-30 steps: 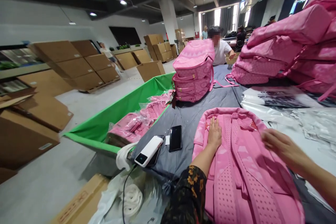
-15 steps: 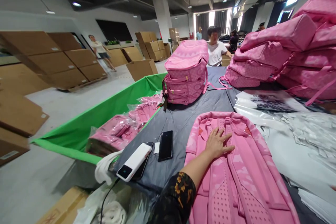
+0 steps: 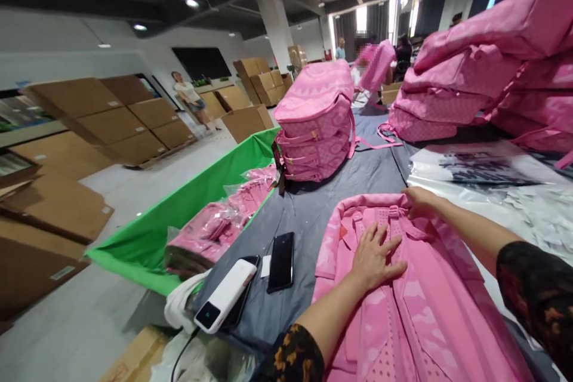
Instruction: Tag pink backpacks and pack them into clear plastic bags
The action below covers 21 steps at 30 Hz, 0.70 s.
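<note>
A pink camouflage backpack [image 3: 441, 292] lies on the dark cloth-covered table with its straps and padded back facing up. My left hand [image 3: 375, 258] rests flat on its upper back panel, fingers spread. At the top right edge of the backpack, my right hand [image 3: 419, 202] has its fingers curled around the rim; the fingertips are hidden. Beyond, a full pink backpack [image 3: 316, 125] stands upright on the table. Left of my left hand lie a black phone [image 3: 282, 261] and a white power bank [image 3: 228, 295] on top of another dark device.
Pink backpacks are piled at the right [image 3: 483, 77]. Clear plastic bags [image 3: 496, 167] lie below the pile. A green-sided bin [image 3: 134, 256] at the left holds bagged pink goods. Cardboard boxes [image 3: 120, 125] stand behind it. Across the table, a person lifts a pink item [image 3: 378, 65].
My right hand has come in from the right and taken hold of the backpack's top edge. My left hand stays on the back panel. The person opposite now holds up a pink item.
</note>
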Available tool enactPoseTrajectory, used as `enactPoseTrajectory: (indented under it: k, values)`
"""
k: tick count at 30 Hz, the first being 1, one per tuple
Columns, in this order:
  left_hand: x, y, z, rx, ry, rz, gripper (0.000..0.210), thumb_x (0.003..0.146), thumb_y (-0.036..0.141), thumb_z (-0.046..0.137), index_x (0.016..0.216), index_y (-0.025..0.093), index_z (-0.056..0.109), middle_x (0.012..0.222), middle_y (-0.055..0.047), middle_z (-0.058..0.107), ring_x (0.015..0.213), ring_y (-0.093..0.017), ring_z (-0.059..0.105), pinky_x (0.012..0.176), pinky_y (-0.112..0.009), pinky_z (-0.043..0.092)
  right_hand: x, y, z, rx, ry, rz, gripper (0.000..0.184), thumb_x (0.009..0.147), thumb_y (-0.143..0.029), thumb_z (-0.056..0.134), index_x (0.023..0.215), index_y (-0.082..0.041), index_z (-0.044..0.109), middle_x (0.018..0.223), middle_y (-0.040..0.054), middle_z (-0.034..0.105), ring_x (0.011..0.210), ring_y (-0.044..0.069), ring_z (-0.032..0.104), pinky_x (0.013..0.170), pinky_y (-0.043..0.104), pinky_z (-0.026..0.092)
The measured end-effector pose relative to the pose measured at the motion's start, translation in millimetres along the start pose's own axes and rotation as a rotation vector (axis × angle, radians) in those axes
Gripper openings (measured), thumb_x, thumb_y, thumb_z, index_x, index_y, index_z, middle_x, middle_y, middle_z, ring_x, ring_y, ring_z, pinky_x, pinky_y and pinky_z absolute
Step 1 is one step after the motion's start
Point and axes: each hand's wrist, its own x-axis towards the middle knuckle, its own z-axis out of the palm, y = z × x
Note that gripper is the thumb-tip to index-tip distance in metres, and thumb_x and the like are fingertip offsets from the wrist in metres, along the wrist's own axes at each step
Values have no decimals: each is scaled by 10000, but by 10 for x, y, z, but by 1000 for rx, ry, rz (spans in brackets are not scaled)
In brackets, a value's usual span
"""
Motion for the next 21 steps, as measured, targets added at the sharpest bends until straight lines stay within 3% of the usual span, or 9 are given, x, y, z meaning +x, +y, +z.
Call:
enactPoseTrajectory:
  k: [3,6,8,10,12,15,18,21]
  values:
    - [188,-18,2,16,-26,1,665,876,593,671,1488,385,515,1674,-25,324,1547,-350,246,1258,-577,226,87,32,-2,-19,-5,48,422,548,-250,877,925,-180,701,920,94,731,897,286,689,711,309,479]
    - [332,-55,15,46,-4,-39,662,869,561,692,1484,383,523,1642,-53,382,1532,-365,283,1246,-577,256,-13,-71,-71,-52,75,55,491,563,-228,871,1017,-192,687,1007,102,727,933,291,677,731,322,508]
    - [358,-77,36,73,42,-24,638,872,527,702,1469,368,544,1610,-68,428,1517,-356,315,1239,-565,278,-275,-206,-67,-74,156,25,490,691,-213,787,1161,-164,658,1174,171,691,1088,331,638,872,395,518]
    - [351,-92,70,90,115,9,562,903,456,683,1442,340,573,1557,-76,493,1492,-324,361,1223,-547,316,-701,-396,-16,-79,220,-38,453,851,-202,627,1299,-135,603,1374,227,591,1284,355,537,1039,483,456]
    - [351,-103,104,77,204,30,455,939,357,641,1390,299,611,1472,-83,569,1442,-283,429,1196,-522,371,-1220,-641,57,-57,240,-141,425,967,-220,463,1376,-171,567,1490,184,517,1384,300,465,1136,481,394]
    - [398,-113,105,37,287,1,359,961,203,565,1314,207,630,1394,-126,610,1371,-259,502,1165,-501,419,-1882,-1040,217,-7,250,-431,416,1026,-304,391,1397,-236,566,1464,111,565,1338,229,521,1138,437,422]
    - [385,-88,-10,13,290,-30,385,942,66,465,1298,117,605,1400,-196,581,1353,-268,512,1167,-505,410,-2095,-1289,450,-76,245,-585,428,1018,-306,382,1346,-171,623,1385,166,631,1282,282,574,1105,526,438]
    - [97,44,-232,-32,209,55,363,940,37,400,1190,115,651,1290,-167,653,1244,-232,579,1111,-439,456,-1960,-1293,686,-138,229,-485,454,1014,-259,338,1282,-96,666,1355,218,644,1278,321,583,1076,567,442]
